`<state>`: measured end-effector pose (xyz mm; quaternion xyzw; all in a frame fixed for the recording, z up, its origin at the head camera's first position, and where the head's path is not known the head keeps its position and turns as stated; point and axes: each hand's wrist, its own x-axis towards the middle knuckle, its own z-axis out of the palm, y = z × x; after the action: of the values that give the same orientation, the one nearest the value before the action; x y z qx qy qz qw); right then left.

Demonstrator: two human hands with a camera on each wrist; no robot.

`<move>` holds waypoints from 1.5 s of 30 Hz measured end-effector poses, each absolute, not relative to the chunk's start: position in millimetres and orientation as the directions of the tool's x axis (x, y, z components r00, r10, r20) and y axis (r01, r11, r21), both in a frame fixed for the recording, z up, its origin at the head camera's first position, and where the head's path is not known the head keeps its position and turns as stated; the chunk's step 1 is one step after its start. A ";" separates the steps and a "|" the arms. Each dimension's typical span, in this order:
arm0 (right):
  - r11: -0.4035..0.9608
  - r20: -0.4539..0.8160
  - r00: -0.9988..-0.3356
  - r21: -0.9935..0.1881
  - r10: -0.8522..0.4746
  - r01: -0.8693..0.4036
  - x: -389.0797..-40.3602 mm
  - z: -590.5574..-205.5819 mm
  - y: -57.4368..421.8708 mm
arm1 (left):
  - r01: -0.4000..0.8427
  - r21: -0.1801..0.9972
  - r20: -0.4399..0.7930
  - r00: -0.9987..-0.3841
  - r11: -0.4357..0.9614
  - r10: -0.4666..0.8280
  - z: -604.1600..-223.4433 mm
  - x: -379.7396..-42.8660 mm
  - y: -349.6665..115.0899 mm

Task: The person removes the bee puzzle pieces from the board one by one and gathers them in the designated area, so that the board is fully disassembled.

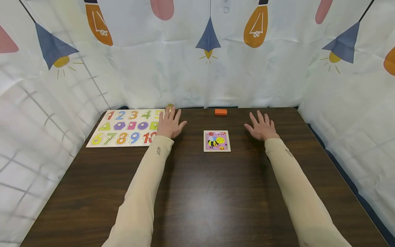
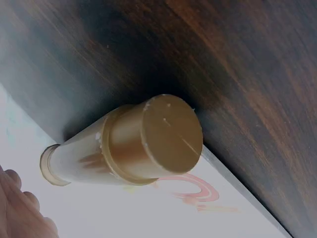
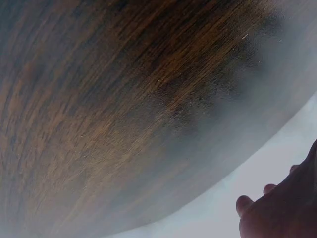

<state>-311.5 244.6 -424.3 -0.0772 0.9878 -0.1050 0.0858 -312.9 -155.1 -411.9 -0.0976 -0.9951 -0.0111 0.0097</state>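
Hands are spread, left seemingly near gold cylinder.

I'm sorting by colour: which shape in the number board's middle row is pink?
The four-sided shape between the purple hexagon and purple circle; the row's others are purple or green.

A white lamp-printed curtain hangs behind the dark wood-grained table.

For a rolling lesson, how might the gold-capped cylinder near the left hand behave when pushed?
Its round body suggests the gold-capped cylinder may roll on its side; upright, its long shape might tip. Its shiny surface could be slippery.
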 end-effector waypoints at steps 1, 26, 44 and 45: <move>0.964 -0.154 -0.973 -0.229 -0.172 -0.134 -312.1 -424.6 243.5 | 0.201 0.043 0.019 -0.980 0.979 0.200 -412.9 -313.0 -154.7; 0.692 0.003 -0.923 -0.660 -0.385 -0.291 -296.5 -426.9 146.3 | 0.381 0.648 0.102 -0.902 0.659 0.421 -448.7 -282.0 -94.4; 0.694 -0.043 -0.905 -0.658 -0.422 -0.292 -301.9 -435.4 124.6 | 0.327 0.639 0.010 -0.909 0.696 0.418 -449.4 -281.9 -94.3; 0.695 -0.045 -0.904 -0.656 -0.425 -0.294 -302.2 -435.7 123.4 | 0.328 0.636 0.008 -0.908 0.699 0.419 -448.9 -281.7 -94.0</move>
<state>-302.2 123.4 -435.7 -0.1965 0.9155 -0.3375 0.0969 -281.7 -94.0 -448.9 -0.2033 -0.9190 -0.3305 -0.0690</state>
